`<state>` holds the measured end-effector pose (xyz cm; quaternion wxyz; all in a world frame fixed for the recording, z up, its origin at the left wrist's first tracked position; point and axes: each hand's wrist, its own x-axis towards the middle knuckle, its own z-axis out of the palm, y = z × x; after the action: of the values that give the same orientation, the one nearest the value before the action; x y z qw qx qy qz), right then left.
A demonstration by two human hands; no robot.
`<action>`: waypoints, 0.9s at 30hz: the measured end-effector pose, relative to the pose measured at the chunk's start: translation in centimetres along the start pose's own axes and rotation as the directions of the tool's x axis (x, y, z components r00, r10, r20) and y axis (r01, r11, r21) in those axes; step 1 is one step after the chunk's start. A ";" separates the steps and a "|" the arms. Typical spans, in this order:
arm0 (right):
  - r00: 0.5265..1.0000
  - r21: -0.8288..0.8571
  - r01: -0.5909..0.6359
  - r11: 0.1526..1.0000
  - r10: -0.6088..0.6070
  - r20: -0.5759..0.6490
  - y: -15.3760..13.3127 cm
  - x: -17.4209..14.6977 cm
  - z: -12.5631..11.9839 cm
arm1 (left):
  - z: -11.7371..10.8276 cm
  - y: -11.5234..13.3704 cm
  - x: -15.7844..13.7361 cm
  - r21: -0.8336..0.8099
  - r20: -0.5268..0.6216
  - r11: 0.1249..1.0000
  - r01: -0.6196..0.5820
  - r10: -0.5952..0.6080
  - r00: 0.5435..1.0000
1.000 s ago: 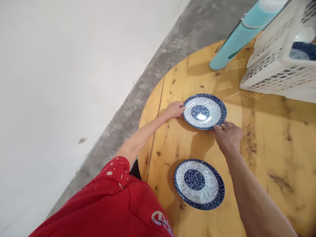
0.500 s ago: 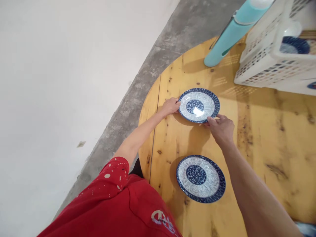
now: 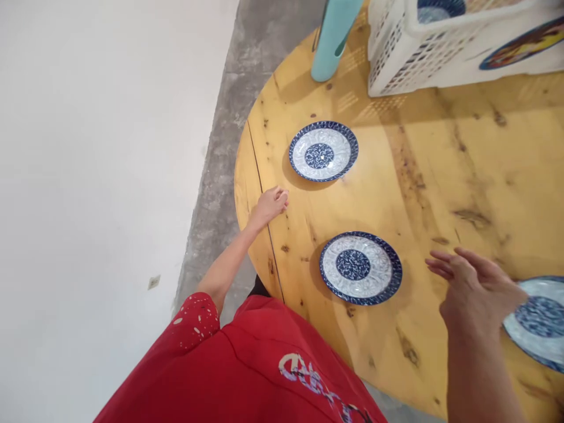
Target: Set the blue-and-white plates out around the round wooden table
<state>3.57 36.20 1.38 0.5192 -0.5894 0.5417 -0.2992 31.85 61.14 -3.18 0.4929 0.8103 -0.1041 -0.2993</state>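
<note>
A blue-and-white patterned plate [image 3: 324,151] lies on the wooden table toward the far side. Just in front of it, apart from its rim, my left hand [image 3: 272,204] hovers with curled fingers and nothing in them. A second matching plate [image 3: 359,268] lies nearer to me, between my two hands. My right hand [image 3: 476,288] is over the table to the right of that plate, open, fingers stretched out and holding nothing. Partly behind my right wrist is a third plate [image 3: 544,320], cut off by the frame's right edge.
A white perforated plastic basket [image 3: 396,59] with blue-and-white dishware inside stands at the back of the round wooden table [image 3: 423,364]. Left of the basket is a light-blue cylinder [image 3: 332,44]. A white wall [image 3: 110,147] and grey concrete floor [image 3: 207,170] lie to the left.
Both hands have let go of the far plate, which now rests on the table. My left hand has drawn back toward me; my right has swung right. The view has turned right.
</note>
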 end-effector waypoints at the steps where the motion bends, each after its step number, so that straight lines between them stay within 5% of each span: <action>1: 0.998 0.028 -0.017 0.999 0.019 -0.059 0.8 -1.3 -1.2 | 0.3 -0.5 -1.0 -0.017 0.006 1.000 0.004 -0.004 1.000; 6: 0.964 0.029 -0.205 0.978 0.207 -0.166 5.2 -8.8 -5.3 | 2.2 -1.5 -4.2 -0.067 0.072 0.997 0.047 -0.042 0.996; 11: 0.932 0.030 -0.321 0.946 0.322 -0.164 8.8 -14.3 -6.7 | 3.7 0.8 -2.7 -0.072 0.136 0.996 0.053 -0.043 0.990; 17: 0.889 0.174 -0.387 0.906 0.416 -0.190 10.6 -18.5 -5.8 | 5.4 3.1 -2.6 -0.041 0.205 0.998 -0.045 0.052 0.977; 27: 0.841 0.354 -0.395 0.848 0.489 -0.232 12.3 -22.4 -3.3 | 6.6 0.8 -5.6 -0.039 0.297 0.999 -0.036 0.046 0.954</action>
<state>-8.71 58.03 -4.46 0.5631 -0.3084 0.6890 -0.3363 23.62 58.49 -2.59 0.4911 0.7454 -0.1888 -0.4093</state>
